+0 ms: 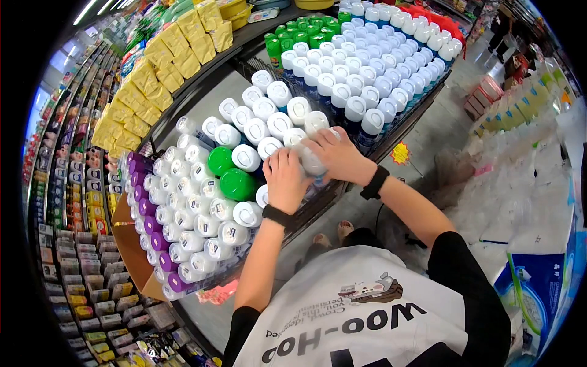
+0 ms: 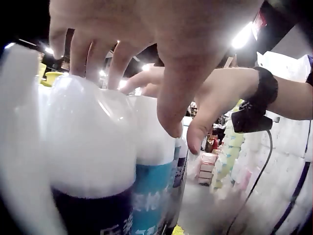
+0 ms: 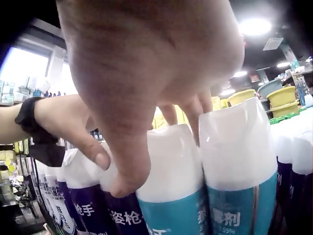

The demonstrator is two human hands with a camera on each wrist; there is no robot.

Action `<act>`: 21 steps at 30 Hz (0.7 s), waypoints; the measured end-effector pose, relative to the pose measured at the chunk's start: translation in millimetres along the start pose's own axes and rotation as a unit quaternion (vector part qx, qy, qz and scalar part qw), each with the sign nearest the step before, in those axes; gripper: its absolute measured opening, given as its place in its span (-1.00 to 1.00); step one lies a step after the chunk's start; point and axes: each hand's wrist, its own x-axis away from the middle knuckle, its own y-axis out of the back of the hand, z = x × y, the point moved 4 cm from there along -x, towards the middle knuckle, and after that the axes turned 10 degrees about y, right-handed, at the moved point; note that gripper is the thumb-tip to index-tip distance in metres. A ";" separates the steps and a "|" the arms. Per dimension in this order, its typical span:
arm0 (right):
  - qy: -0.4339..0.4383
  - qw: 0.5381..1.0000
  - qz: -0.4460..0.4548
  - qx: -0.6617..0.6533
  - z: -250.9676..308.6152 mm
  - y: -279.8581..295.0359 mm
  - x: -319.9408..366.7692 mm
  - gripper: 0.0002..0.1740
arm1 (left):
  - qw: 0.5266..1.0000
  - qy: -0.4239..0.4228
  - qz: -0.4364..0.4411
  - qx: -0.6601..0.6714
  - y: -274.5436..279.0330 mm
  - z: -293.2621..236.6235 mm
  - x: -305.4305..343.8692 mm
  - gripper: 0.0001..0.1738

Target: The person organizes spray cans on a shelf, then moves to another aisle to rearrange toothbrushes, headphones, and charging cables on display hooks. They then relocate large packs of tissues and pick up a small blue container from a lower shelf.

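Note:
Both bare hands reach over rows of upright spray cans with white caps. My left hand (image 1: 285, 180) grips a white-capped can with a dark purple body (image 2: 88, 142), its fingers over the cap and the thumb on the near side. Right beside it, my right hand (image 1: 338, 158) holds a white-capped can with a teal body (image 3: 168, 166), fingers behind the caps and thumb in front. A blurred white cap (image 1: 312, 162) shows between the hands. Another teal can (image 3: 239, 161) stands at the right. Each palm hides part of the caps below.
Two green caps (image 1: 237, 185) sit left of the left hand, by clear-capped and purple-capped bottles (image 1: 147, 208). More white-capped cans (image 1: 348, 79) fill the far right of the stand. Yellow packs (image 1: 147, 79) line the back. Stacked plastic-wrapped packs (image 1: 513, 183) stand at the right.

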 end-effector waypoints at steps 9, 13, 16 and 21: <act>-0.306 0.898 -0.068 -0.309 32.6 -89.8 95.3 -0.42 | 0.997 -0.051 0.041 0.036 -10.9 -9.1 -19.7 -0.25; -0.374 0.881 -0.108 -0.269 35.3 -120.0 79.1 -0.29 | 0.997 -0.042 0.058 0.000 -19.0 -13.9 -26.0 -0.26; -0.425 0.866 -0.103 -0.243 32.5 -134.3 67.0 -0.19 | 0.996 -0.037 0.074 -0.019 -25.7 -14.3 -26.7 -0.25; -0.454 0.872 -0.061 -0.175 29.8 -135.6 61.7 -0.23 | 0.995 -0.050 0.081 -0.018 -31.5 -17.4 -32.2 -0.34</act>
